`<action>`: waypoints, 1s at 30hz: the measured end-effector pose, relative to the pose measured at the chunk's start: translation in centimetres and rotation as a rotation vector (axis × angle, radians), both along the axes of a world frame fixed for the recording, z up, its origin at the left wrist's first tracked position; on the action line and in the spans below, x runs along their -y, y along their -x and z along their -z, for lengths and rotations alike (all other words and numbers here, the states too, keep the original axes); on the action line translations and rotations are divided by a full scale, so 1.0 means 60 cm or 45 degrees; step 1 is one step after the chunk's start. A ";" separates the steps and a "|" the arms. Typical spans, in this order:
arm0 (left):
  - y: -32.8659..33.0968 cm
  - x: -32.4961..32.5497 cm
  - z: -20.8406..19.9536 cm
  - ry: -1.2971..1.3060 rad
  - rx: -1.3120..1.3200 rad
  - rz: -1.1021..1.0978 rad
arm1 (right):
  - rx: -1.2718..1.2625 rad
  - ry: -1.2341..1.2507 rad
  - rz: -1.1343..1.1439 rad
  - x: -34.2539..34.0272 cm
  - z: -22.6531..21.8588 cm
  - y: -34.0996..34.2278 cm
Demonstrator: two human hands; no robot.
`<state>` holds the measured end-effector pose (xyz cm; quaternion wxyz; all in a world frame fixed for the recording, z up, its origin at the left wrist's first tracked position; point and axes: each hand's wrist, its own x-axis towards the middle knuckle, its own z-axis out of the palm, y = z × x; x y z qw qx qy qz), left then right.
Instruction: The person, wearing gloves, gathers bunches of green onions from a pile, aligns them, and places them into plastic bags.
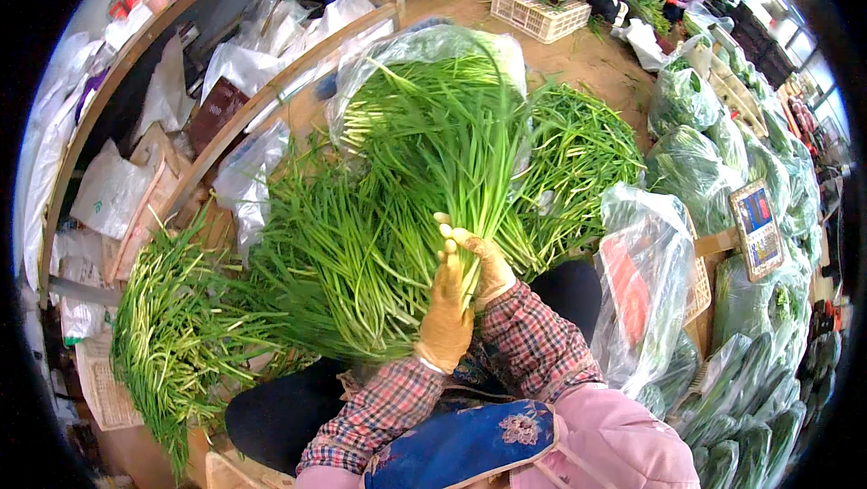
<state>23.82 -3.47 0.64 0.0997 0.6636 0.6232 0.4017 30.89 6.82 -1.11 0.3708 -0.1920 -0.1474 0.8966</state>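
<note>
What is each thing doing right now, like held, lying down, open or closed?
Left hand: gloved, grip closed on the green stalk bunch.
Right hand: gloved, gripping the same bunch.
Green stalk bunch: held upright, fanned out.
Loose stalk pile: lying flat.
Clear bag: open, standing.
White crate: on the floor.

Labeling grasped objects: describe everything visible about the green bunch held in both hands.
The bunch of green stalks is long, thin and leafy-looking, gathered tight at its base and fanning upward and outward. The left hand and right hand, both in tan gloves, clasp the base. Its tips overlap a clear plastic bag; loose green piles lie beside it.
</note>
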 end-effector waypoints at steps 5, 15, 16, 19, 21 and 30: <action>-0.002 0.020 0.029 0.521 0.618 0.087 | -0.206 -0.070 0.049 -0.010 -0.038 -0.023; -0.014 -0.073 0.026 0.094 -0.075 0.285 | -0.123 -0.219 -0.009 -0.041 -0.113 -0.137; -0.019 -0.099 0.028 0.028 -0.197 0.310 | -0.174 -0.214 -0.022 -0.044 -0.130 -0.145; -0.054 -0.192 0.046 0.292 0.288 0.539 | 0.204 -0.531 -0.071 -0.049 -0.157 -0.192; -0.102 -0.249 0.040 0.414 0.747 0.648 | 0.621 -0.845 -0.152 -0.052 -0.186 -0.236; -0.332 -0.441 0.088 0.415 -0.049 0.659 | 1.218 -1.517 0.299 -0.048 -0.076 -0.398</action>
